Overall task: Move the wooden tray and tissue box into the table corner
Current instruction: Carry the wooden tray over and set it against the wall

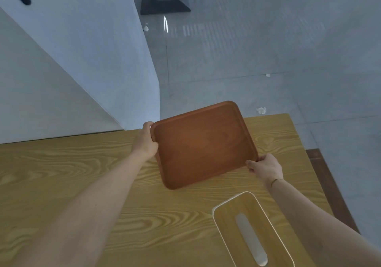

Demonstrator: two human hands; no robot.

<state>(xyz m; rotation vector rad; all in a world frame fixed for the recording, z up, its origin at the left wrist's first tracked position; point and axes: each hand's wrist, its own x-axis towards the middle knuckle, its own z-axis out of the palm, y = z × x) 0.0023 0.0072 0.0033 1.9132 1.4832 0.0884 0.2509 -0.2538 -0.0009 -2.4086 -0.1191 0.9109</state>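
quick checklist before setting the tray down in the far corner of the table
1. Left hand grips the wooden tray at its left edge: ok.
2. Right hand grips its near right corner: ok.
3. Tray carries nothing: ok.
4. Far right corner of the table bare: ok where visible, part hidden behind the tray.
5. Tissue box stays clear of the tray, nearer the person: ok.
6. Tray's height above the table: cannot tell.

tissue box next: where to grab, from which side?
Take the tissue box by its two long side walls, coming from above. It lies flat on the table with its slotted wooden lid up and its long sides free. Both hands, left and right, are on the wooden tray.
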